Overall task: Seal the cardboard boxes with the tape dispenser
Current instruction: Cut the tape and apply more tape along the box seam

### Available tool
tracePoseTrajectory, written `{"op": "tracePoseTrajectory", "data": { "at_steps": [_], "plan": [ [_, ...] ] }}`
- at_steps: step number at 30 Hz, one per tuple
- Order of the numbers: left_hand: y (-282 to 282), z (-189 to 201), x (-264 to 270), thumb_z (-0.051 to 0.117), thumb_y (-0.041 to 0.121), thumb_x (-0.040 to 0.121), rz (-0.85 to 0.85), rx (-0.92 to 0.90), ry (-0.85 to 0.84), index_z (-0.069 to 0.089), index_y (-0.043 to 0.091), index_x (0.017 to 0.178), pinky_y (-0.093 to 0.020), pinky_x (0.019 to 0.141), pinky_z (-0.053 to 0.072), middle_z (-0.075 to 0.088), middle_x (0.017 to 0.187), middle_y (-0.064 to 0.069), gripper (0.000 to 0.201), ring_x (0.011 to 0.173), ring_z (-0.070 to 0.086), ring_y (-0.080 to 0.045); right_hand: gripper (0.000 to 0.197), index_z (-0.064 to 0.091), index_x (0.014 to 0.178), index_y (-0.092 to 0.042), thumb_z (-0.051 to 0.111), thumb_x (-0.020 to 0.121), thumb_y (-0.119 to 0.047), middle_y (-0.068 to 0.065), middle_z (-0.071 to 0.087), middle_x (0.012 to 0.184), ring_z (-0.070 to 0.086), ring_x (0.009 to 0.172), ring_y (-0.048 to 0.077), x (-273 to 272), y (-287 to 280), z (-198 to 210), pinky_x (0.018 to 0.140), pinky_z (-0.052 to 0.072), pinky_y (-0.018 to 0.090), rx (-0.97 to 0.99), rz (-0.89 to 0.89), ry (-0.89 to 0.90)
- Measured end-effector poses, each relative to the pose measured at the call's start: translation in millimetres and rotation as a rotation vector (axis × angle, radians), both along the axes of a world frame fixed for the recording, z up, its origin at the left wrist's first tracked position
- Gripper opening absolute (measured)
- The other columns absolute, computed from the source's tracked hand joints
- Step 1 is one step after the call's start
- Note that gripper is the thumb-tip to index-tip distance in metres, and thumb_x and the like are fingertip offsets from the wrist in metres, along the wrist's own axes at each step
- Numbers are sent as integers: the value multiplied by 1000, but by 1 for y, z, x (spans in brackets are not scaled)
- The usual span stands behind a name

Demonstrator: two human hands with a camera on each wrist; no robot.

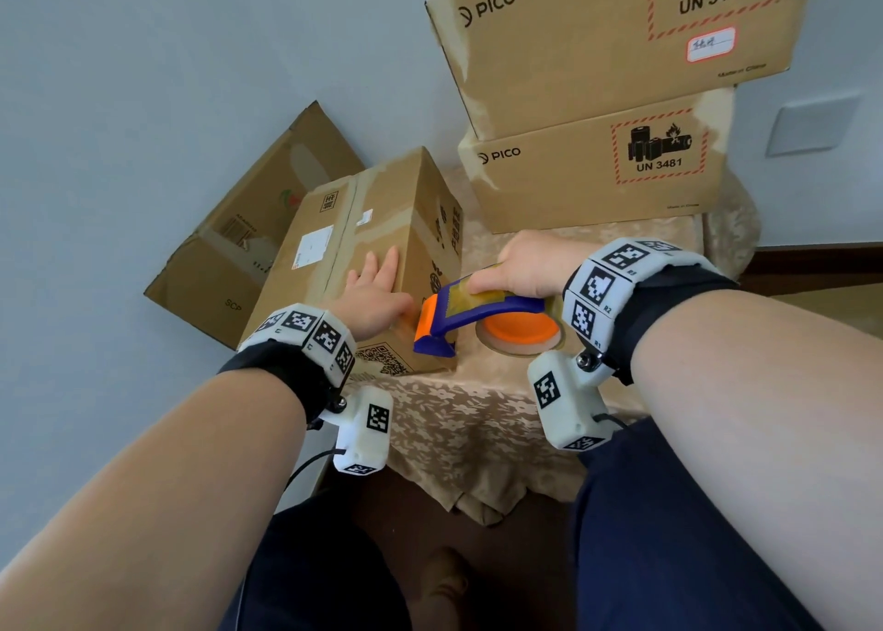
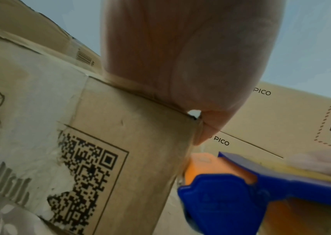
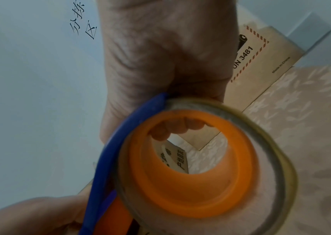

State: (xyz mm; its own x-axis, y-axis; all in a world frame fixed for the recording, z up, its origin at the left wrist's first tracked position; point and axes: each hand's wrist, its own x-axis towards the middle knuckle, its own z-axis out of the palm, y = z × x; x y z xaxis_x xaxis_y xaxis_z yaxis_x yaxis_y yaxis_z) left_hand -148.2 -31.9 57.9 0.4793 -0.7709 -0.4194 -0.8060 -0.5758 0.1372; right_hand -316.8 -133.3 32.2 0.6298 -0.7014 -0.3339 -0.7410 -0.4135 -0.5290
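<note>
At left of centre in the head view, a box stands on the cloth-covered counter. The left hand lies flat on its top, fingers straight. Just right, the dispenser meets the box's side, with the right hand clenched around it. Upper right, two PICO boxes are stacked.

Matt brown cardboard box, torn paper patches; glossy blue-orange plastic tape dispenser; floral woven tablecloth.
</note>
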Motion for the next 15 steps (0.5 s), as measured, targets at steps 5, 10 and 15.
{"op": "tracePoseTrajectory", "data": {
  "at_steps": [5,10,15],
  "plan": [
    [-2,-2,1,50,32,91,4,0,-20,-12,32,150,-49,117,3,-17,158,-3,85,145,-12,-31,62,56,67,-11,48,70,-72,1,43,57,44,56,21,6,-5,8,63,39,31,33,45,31],
    [-5,-3,1,52,31,89,3,7,-46,-13,33,149,-49,117,4,-16,159,-3,89,145,-11,-32,43,53,71,-15,56,82,-56,2,41,57,39,54,19,9,-6,14,59,35,29,101,-14,-3],
    [-9,-6,2,56,28,87,7,26,-69,-14,35,149,-53,117,6,-17,158,-2,93,145,-10,-34,45,39,58,-15,56,88,-45,3,39,54,34,51,19,8,-5,23,56,31,29,119,-30,-2]
  ]
}}
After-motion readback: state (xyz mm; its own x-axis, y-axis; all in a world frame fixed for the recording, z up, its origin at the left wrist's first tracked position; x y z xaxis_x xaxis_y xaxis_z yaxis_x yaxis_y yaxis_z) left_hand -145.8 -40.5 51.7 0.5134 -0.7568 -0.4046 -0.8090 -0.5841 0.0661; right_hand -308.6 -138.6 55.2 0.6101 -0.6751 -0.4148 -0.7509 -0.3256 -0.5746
